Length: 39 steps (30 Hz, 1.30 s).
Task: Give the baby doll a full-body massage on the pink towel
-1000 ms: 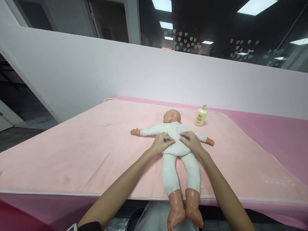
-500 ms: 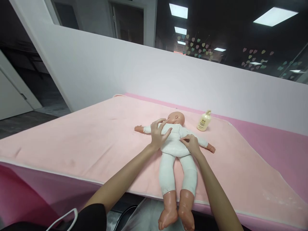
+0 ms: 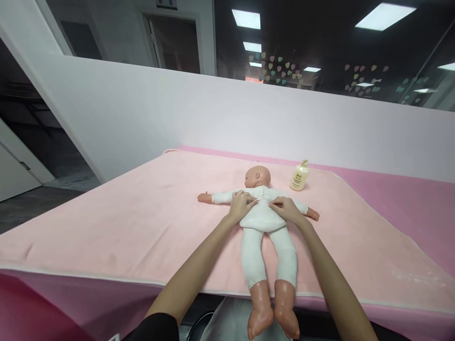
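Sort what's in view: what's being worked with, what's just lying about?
In use:
- doll, left hand and right hand at its white torso
- pink blanket, under the doll

Apparently just around:
- pale yellow bottle, standing untouched
- white wall, behind

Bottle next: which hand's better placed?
Likely the right hand: the yellow bottle stands upright on that side of the doll, nearer to it than to the left hand.

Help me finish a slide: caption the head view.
Bare hands at the back of a white cloth-bodied baby doll on pale pink fabric.
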### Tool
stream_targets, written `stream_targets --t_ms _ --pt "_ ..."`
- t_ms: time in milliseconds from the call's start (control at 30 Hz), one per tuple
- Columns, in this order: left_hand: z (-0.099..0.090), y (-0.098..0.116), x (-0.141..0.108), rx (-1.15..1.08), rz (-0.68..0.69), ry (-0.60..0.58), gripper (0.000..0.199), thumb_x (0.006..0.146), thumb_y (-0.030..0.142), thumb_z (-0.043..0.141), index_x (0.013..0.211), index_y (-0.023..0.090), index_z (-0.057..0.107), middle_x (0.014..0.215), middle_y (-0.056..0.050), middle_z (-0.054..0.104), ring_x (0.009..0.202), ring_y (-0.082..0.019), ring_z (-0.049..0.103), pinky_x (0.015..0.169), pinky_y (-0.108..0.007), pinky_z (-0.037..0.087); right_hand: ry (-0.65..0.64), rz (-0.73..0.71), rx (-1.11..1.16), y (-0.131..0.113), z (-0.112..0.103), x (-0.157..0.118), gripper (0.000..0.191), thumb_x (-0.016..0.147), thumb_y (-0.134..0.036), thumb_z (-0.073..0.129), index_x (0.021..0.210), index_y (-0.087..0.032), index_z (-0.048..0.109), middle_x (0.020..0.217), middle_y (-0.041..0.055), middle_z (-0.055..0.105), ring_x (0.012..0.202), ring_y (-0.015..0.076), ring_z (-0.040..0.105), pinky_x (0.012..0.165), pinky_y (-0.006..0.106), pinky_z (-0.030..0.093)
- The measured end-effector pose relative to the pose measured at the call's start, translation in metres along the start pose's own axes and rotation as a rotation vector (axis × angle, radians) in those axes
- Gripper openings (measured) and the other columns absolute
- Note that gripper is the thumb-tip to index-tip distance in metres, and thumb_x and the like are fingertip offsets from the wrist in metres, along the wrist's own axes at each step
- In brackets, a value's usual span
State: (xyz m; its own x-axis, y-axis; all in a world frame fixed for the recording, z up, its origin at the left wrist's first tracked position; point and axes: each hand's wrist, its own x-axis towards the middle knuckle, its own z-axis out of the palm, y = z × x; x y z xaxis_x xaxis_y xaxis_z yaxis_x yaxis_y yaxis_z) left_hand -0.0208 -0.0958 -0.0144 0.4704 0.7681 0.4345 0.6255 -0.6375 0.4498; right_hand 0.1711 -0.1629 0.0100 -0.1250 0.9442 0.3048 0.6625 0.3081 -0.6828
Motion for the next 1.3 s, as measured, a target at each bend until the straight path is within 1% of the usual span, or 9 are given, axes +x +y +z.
stream_targets --t_ms 67,167,233,400,600,867,1067,1233,1300 --pt "-0.001 -0.001 -0.001 -0.019 0.002 0.007 0.021 0.083 0.036 0.055 0.084 0.025 0.073 0.089 -0.002 0.070 0.089 -0.022 0.051 0.081 -0.038 0.031 0.118 -0.013 0.049 -0.007 -0.014 0.010 0.024 0.079 -0.031 0.053 0.091 -0.018 0.068 0.091 0.0058 0.067 0.083 0.0194 0.060 0.079 0.034 0.045" --pt "-0.002 -0.004 -0.002 -0.054 0.001 0.011 0.020 0.083 0.036 0.056 0.084 0.026 0.073 0.089 -0.002 0.070 0.089 -0.022 0.052 0.081 -0.038 0.032 0.505 -0.114 0.005 -0.021 -0.031 0.027 0.036 0.079 -0.033 0.052 0.111 -0.018 0.059 0.101 0.0076 0.064 0.089 0.0205 0.057 0.085 0.037 0.044" --pt "-0.003 -0.005 -0.002 -0.074 0.010 0.012 0.020 0.084 0.036 0.055 0.086 0.026 0.073 0.090 -0.002 0.070 0.090 -0.022 0.052 0.082 -0.039 0.032 0.608 -0.191 -0.072 -0.028 -0.032 0.034 0.046 0.078 -0.033 0.053 0.123 -0.019 0.051 0.112 0.0088 0.059 0.095 0.0215 0.055 0.089 0.039 0.042" --pt "-0.003 -0.004 -0.001 -0.091 0.012 0.019 0.020 0.083 0.035 0.055 0.089 0.027 0.073 0.089 -0.003 0.069 0.090 -0.022 0.052 0.082 -0.038 0.033 0.223 -0.119 -0.262 -0.009 0.000 0.031 0.031 0.076 -0.026 0.057 0.105 -0.018 0.062 0.106 0.0103 0.062 0.103 0.0256 0.053 0.096 0.045 0.037" --pt "-0.003 -0.002 -0.002 -0.116 0.010 0.029 0.020 0.083 0.035 0.055 0.087 0.027 0.073 0.087 -0.003 0.069 0.088 -0.022 0.052 0.082 -0.038 0.034 -0.022 0.119 0.099 0.030 0.008 0.017 0.041 0.073 -0.033 0.062 0.110 -0.018 0.063 0.117 0.0090 0.060 0.108 0.0234 0.056 0.095 0.042 0.042" --pt "-0.023 0.009 -0.005 -0.039 0.085 0.014 0.020 0.083 0.028 0.052 0.088 0.025 0.071 0.094 -0.004 0.069 0.091 -0.022 0.055 0.087 -0.040 0.034 0.268 0.082 -0.094 0.025 0.023 0.025 0.011 0.068 -0.027 0.059 0.071 -0.019 0.067 0.079 0.0063 0.068 0.080 0.0234 0.062 0.080 0.039 0.048" --pt "-0.035 0.026 0.011 -0.131 -0.004 0.548 0.025 0.088 0.025 0.044 0.099 0.022 0.066 0.098 -0.005 0.067 0.096 -0.019 0.055 0.090 -0.036 0.037 0.312 0.039 -0.093 0.029 0.027 0.025 0.010 0.068 -0.028 0.059 0.067 -0.021 0.066 0.075 0.0047 0.068 0.075 0.0223 0.062 0.075 0.036 0.049" --pt "-0.007 0.011 0.021 -0.066 0.017 0.181 0.018 0.080 0.020 0.054 0.090 0.020 0.069 0.093 -0.006 0.067 0.090 -0.022 0.057 0.084 -0.036 0.042 0.321 0.059 -0.080 0.030 0.027 0.024 0.010 0.069 -0.028 0.060 0.070 -0.021 0.068 0.078 0.0048 0.069 0.077 0.0215 0.063 0.077 0.036 0.049" --pt "0.002 0.003 0.018 -0.092 0.003 0.124 0.018 0.078 0.020 0.056 0.091 0.019 0.069 0.095 -0.006 0.066 0.092 -0.022 0.057 0.085 -0.035 0.043 0.312 0.073 -0.074 0.027 0.026 0.023 0.010 0.069 -0.027 0.061 0.071 -0.020 0.068 0.079 0.0053 0.069 0.078 0.0215 0.063 0.078 0.035 0.048"
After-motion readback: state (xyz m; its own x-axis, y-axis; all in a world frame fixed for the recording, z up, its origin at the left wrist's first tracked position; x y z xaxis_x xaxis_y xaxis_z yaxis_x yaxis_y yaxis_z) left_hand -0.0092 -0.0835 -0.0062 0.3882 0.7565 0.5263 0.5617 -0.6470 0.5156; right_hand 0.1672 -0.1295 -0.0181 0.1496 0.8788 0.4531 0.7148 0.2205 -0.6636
